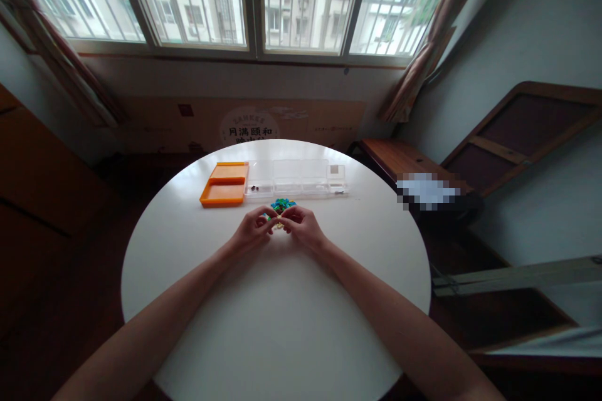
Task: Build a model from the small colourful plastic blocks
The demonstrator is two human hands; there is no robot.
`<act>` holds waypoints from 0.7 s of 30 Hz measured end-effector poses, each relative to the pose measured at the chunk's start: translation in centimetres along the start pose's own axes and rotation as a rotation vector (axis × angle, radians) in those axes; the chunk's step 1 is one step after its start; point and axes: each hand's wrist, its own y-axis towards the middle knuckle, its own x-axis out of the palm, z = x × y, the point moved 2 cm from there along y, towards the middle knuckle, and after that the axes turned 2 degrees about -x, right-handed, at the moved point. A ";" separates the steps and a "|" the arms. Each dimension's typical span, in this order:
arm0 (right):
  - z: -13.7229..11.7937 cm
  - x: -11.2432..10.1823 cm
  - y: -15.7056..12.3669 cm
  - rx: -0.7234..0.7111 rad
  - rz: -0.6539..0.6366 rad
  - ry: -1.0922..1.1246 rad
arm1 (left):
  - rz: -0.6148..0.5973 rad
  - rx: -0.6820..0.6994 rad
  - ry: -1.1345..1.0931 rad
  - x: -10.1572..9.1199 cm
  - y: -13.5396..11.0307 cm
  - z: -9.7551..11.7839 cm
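Observation:
Over the white table, my left hand [254, 227] and my right hand [303, 225] meet with thumbs and index fingers pinched together. Whatever is between the fingertips is too small to make out. Just beyond them lies a small heap of tiny plastic pieces [283, 203], blue, green and brown, partly hidden by the fingers. A few pale yellow bits [279, 225] show right at the fingertips; I cannot tell if they are held or lie on the table.
Behind the heap stand an orange two-part tray [222, 202] and a clear compartment box [301, 188], with a few dark bits [254, 188] at its left end. The round white table [291, 326] ends in a curved edge. A wooden bench [399, 160] stands to the right.

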 end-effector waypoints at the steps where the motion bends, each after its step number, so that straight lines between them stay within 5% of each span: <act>1: 0.0 0.0 0.0 0.001 -0.001 -0.001 | 0.001 -0.001 -0.004 0.0 0.0 0.1; 21: 0.0 0.0 0.2 -0.004 -0.021 -0.019 | 0.015 -0.021 0.012 -0.1 0.3 -0.2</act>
